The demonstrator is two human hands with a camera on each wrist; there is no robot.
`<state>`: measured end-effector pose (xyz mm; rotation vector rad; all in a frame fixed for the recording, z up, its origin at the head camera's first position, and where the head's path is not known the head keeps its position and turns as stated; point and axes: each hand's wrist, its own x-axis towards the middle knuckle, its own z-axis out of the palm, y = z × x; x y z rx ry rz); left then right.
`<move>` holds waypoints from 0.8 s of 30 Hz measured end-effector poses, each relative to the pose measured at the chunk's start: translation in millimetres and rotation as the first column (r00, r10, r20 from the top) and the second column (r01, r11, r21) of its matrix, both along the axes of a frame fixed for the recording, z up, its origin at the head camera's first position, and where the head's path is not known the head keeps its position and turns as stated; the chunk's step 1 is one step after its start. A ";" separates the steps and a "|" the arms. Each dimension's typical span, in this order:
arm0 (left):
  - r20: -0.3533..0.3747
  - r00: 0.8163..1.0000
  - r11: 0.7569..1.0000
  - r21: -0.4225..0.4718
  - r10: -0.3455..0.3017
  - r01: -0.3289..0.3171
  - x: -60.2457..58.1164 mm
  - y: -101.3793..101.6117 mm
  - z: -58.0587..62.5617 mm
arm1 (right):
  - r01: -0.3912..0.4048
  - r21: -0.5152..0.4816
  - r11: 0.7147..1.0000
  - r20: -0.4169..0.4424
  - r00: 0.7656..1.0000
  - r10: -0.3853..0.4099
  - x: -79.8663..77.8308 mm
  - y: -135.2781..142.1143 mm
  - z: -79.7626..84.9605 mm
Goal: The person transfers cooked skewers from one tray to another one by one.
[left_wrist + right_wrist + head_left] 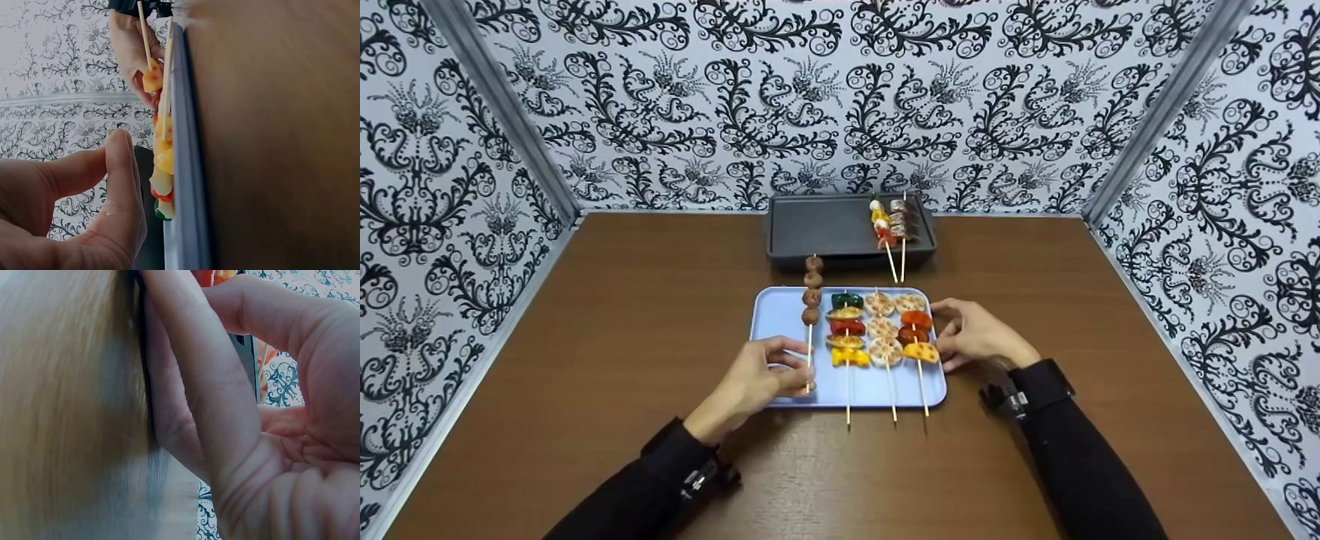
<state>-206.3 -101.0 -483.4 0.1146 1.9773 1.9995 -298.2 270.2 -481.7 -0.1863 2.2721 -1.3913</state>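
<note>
My left hand [765,371] pinches the bare stick of a skewer of round brown pieces [811,298] between thumb and fingertips, at the left part of a pale blue tray [776,315]. In the left wrist view, thumb and finger meet at their tips. At the tray's right edge, my right hand [979,335] grips the rim; its fingers cover part of the edge in the right wrist view. Three skewers lie side by side on the tray: a mixed vegetable skewer [847,328], a lotus root skewer [883,328] and a lotus, orange and yellow skewer [916,337].
Behind the tray stands a dark grey rectangular grill plate [817,225]. On its right side lie a skewer with white, yellow and red pieces [880,223] and a silvery-brown skewer [898,219], sticks toward me. Patterned walls [810,97] border the brown table [660,300].
</note>
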 end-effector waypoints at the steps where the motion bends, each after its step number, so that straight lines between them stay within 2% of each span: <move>1: 0.001 1.000 1.000 -0.001 -0.003 0.003 0.7 -0.1 -1.2 | 0.000 -0.001 1.000 0.002 1.000 0.000 0.0 0.1 -0.3; 10: 0.014 1.000 1.000 -0.022 -0.002 0.003 7.0 -0.5 -8.7 | 0.008 -0.007 1.000 0.011 1.000 -0.008 -0.2 0.2 -0.4; 24: 0.020 0.999 0.998 -0.032 -0.047 0.047 17.9 0.8 -12.7 | -0.005 -0.057 0.998 0.012 1.000 0.005 1.4 0.7 -0.3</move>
